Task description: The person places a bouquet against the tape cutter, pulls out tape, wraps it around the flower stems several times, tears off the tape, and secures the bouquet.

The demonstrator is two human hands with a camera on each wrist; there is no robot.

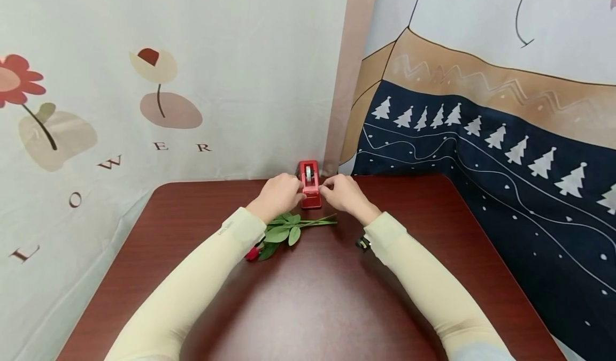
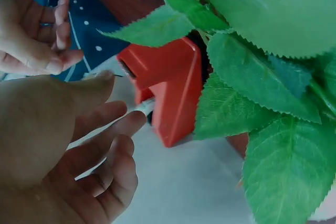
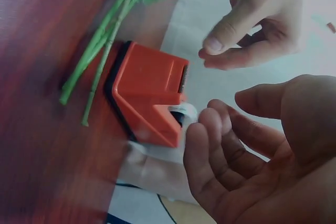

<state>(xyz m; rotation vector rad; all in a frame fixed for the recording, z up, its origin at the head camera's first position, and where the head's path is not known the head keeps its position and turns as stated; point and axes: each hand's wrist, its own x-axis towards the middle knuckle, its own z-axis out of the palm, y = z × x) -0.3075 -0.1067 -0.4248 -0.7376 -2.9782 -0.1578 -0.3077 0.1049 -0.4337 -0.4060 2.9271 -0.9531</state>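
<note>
In the head view a red tape dispenser [image 1: 310, 198] stands at the table's far edge, a roll of whitish tape [image 1: 308, 174] in its holder. My left hand [image 1: 279, 194] is close beside its left side. My right hand [image 1: 344, 192] is just off its right side. Both hands have bent fingers, with thumb and forefinger tips close together; whether a clear strip is between them cannot be made out. Beneath my left forearm lies a red rose [image 1: 252, 253] with green leaves [image 1: 277, 234], its stems [image 3: 97, 59] reaching rightward in front of the dispenser.
The dark red wooden table [image 1: 308, 307] has rounded far corners. Behind it hangs a pale curtain [image 1: 260, 72] with printed flowers and letters. To the right is a navy cloth [image 1: 481, 190] with white trees. A small dark device [image 1: 363, 243] shows at my right wrist.
</note>
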